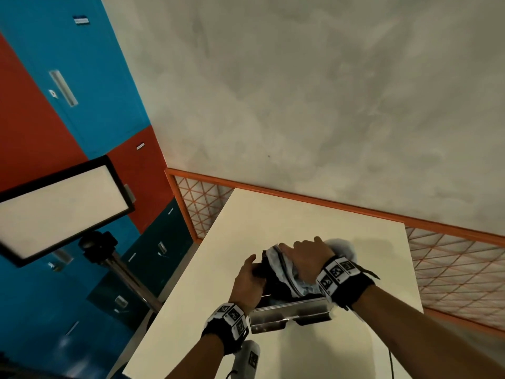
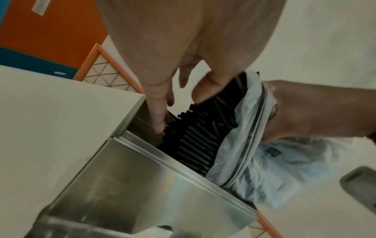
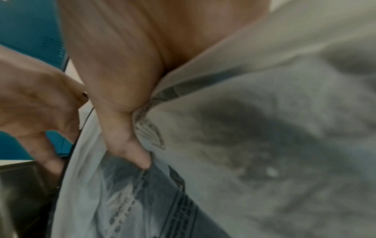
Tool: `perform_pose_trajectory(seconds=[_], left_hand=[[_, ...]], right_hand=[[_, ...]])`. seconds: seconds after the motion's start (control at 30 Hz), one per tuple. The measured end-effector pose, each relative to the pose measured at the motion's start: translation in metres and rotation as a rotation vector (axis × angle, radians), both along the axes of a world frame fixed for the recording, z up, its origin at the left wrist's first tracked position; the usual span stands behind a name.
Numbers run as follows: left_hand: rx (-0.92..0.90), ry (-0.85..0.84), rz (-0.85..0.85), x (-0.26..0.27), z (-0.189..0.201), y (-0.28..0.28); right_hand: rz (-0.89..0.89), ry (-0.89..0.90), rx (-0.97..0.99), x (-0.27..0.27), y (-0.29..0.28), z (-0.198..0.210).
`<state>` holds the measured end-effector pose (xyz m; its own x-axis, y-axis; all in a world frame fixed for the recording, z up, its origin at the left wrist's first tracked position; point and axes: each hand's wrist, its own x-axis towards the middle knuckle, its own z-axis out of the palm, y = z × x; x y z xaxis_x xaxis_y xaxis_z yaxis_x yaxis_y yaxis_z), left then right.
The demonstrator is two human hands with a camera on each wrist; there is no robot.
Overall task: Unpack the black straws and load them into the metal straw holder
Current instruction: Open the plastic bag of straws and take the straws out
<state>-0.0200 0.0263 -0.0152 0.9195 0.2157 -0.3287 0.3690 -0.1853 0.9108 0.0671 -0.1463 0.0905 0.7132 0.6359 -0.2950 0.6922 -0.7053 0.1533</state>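
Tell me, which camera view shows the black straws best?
The left wrist view: the black straws lie bundled, half out of the plastic bag. The head view shows only a dark mass; the right wrist view shows mainly the bag.

Both our forearms reach forward, each wrist wrapped in a black band with printed markers. Our left hand [image 1: 250,280] curls its fingers [image 2: 158,116] downward, thumb raised and apart. Our right hand [image 1: 306,258] lies palm down, knuckles up, its thumb [image 3: 132,154] and fingers pinched closed.
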Motion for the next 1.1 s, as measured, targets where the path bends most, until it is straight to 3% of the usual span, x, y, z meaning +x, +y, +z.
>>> perform_pose_trajectory(seconds=[0.17, 0.47, 0.6, 0.73, 0.87, 0.93, 1.0, 1.07, 1.1], left_hand=[[-0.375, 0.071, 0.264, -0.001, 0.011, -0.003], [-0.383, 0.215, 0.217, 0.021, -0.011, -0.028], [-0.367, 0.203, 0.227, 0.018, -0.013, -0.028], [-0.374, 0.177, 0.239, 0.017, -0.014, -0.028], [-0.317, 0.177, 0.263, 0.025, -0.034, -0.025], [-0.295, 0.174, 0.281, 0.039, -0.08, -0.018], [-0.272, 0.17, 0.295, 0.053, -0.127, -0.011], [-0.261, 0.196, 0.285, 0.058, -0.136, -0.01], [-0.268, 0.198, 0.295, 0.055, -0.121, -0.014]], right_hand=[[0.045, 0.015, 0.015, 0.0, 0.0, -0.011], [0.06, 0.069, 0.017, -0.009, 0.001, -0.02], [0.086, 0.035, 0.054, -0.008, -0.011, -0.008], [0.035, -0.068, 0.356, -0.006, -0.036, 0.009], [-0.204, -0.169, 0.81, -0.001, -0.067, 0.005], [-0.397, -0.086, 1.023, -0.003, -0.08, -0.005], [-0.573, 0.107, 1.17, -0.011, -0.087, -0.017], [-0.649, 0.261, 1.214, -0.023, -0.09, -0.036], [-0.651, 0.302, 1.207, -0.028, -0.091, -0.051]])
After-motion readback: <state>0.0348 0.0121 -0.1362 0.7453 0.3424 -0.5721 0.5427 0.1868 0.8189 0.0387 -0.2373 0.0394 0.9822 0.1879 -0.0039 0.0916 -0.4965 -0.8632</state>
